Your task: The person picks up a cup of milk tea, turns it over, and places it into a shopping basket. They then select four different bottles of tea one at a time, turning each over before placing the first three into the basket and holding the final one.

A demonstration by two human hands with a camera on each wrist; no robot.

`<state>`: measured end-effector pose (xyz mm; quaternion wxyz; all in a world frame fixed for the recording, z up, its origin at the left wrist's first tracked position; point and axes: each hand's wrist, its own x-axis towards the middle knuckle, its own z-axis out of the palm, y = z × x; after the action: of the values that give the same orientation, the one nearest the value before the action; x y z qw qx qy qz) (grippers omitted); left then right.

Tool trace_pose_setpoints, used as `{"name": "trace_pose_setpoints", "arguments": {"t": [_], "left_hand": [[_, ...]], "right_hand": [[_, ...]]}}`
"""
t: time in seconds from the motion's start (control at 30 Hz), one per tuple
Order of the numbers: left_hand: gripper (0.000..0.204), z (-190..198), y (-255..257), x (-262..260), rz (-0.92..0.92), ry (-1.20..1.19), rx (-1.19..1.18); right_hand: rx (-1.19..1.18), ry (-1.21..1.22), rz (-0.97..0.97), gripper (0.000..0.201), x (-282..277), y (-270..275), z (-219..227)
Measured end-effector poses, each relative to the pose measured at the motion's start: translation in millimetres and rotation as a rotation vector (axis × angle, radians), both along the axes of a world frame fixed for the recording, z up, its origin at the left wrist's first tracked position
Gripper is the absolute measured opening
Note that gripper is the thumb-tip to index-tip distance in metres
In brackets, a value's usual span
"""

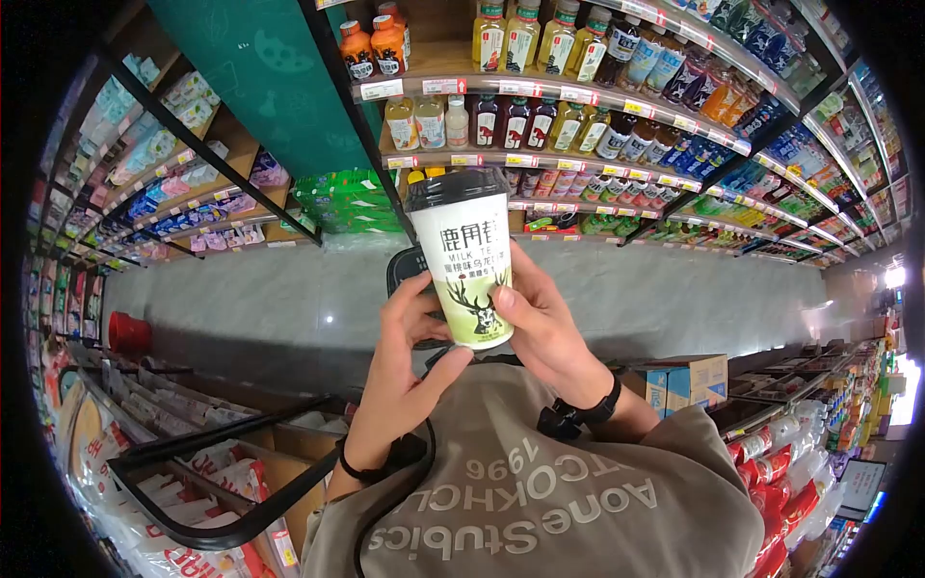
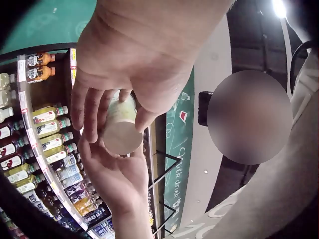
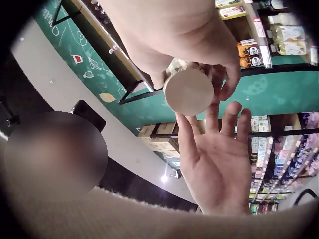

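A white and green paper milk tea cup [image 1: 464, 246] with a black lid is held up in front of the chest, its deer-head print facing the head camera. My right hand [image 1: 554, 332] grips the cup's right side, thumb across the front. On the other side my left hand [image 1: 403, 342] has its thumb by the base and its fingers near the lower wall. From the right wrist view, the left palm [image 3: 217, 167] faces up with fingers mostly straight, fingertips right at the cup. The cup's plain round base [image 2: 123, 138] shows in the left wrist view.
Shelves of bottled drinks [image 1: 540, 135] rise ahead beyond the grey floor [image 1: 626, 279]. A black basket handle [image 1: 207, 535] juts out at lower left. Red bagged goods [image 1: 785, 482] sit at lower right, and a red bucket [image 1: 129, 332] stands at far left.
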<state>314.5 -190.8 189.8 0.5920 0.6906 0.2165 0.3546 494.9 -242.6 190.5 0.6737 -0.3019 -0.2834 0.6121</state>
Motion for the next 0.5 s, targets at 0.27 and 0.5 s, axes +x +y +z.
{"name": "trace_pose_setpoints", "arguments": {"t": [0.27, 0.5], "left_hand": [[0.075, -9, 3, 1, 0.035, 0.019, -0.049], [0.075, -12, 10, 5, 0.041, 0.023, -0.135]], "right_hand": [[-0.024, -0.039, -0.008, 0.068, -1, 4, -2], [0.017, 0.003, 0.08, 0.083, 12, 8, 3]]}}
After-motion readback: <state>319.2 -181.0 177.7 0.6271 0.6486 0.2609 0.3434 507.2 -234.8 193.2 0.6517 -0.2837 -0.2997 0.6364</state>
